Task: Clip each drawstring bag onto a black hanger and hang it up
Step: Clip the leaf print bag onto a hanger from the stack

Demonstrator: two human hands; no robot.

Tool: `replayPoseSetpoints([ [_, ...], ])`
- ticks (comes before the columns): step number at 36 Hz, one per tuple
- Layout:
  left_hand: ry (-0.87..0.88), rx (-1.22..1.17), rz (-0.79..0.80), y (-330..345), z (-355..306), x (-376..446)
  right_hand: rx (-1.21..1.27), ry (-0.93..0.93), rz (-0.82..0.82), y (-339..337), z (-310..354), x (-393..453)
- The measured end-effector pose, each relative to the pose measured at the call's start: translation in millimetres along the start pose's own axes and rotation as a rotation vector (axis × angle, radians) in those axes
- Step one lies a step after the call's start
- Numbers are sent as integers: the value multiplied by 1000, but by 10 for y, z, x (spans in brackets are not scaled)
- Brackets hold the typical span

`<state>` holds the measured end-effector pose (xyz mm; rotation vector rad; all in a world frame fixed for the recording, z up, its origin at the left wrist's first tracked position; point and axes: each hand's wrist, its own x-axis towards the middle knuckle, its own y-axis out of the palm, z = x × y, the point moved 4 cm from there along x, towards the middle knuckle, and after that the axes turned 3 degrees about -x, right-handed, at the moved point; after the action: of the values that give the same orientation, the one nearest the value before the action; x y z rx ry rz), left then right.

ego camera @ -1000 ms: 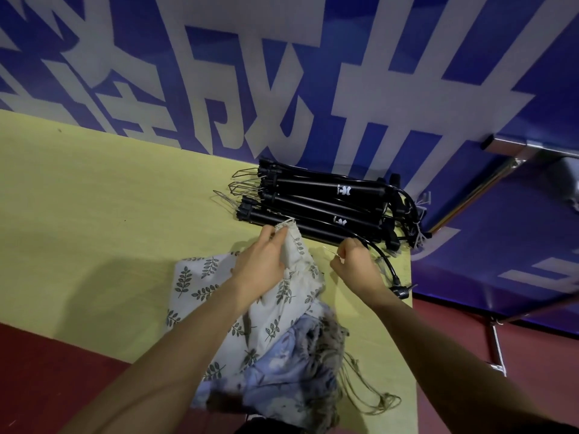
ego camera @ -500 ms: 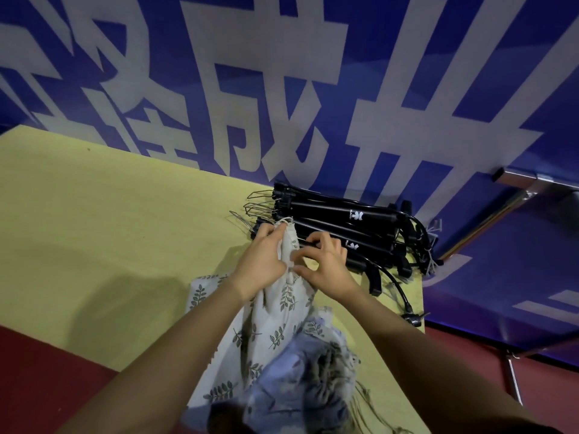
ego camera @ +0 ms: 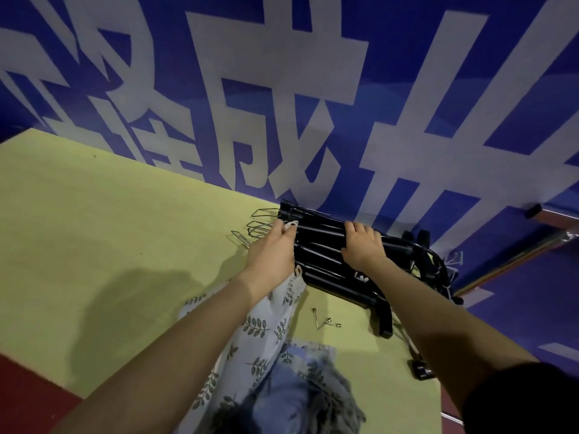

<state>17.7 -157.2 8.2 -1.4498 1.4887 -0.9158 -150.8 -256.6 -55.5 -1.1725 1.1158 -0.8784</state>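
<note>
Head view: left hand (ego camera: 272, 255) pinches a soft, light leaf-print drawstring bag (ego camera: 250, 333) by its top hem; right hand (ego camera: 363, 245) curls over stiff black hangers (ego camera: 326, 261) on the desk (ego camera: 109, 230).

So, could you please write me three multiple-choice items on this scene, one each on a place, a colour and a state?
1. Where does the pile of black plastic hangers lie?
A. yellow tabletop
B. red floor
C. metal rail

2. What colour is the leaf-print drawstring bag?
A. solid red
B. white with grey leaves
C. black

3. What is the right hand doing?
A. hanging idle
B. gripping a hanger bar
C. holding scissors

Answers: A, the pile rests on the tabletop; B, grey leaves on white cloth; B, fingers curl over a bar.
</note>
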Motion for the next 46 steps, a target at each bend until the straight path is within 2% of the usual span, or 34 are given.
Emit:
replayPoseSetpoints([
  [6, -27, 42, 46, 92, 92, 149, -197, -97, -34, 78, 24, 225],
  [12, -81, 41, 70, 147, 203, 218, -249, -207, -76, 22, 21, 293],
  [20, -98, -46, 37, 53, 197, 110, -138, -182, -265, -508, 111, 76],
  [26, -111, -152, -19, -78, 135, -57, -97, -179, -323, -817, 143, -269],
  [34, -119, -410, -57, -182, 179, -291, 255, -144, -365, -932, 112, -796],
  [39, -98, -576, -31, -220, 268, -423, 397, -209, -338, -866, 211, -1111],
  [46, -135, -740, -8, -312, 350, -628, 323, -268, -191, -629, 398, -1372],
])
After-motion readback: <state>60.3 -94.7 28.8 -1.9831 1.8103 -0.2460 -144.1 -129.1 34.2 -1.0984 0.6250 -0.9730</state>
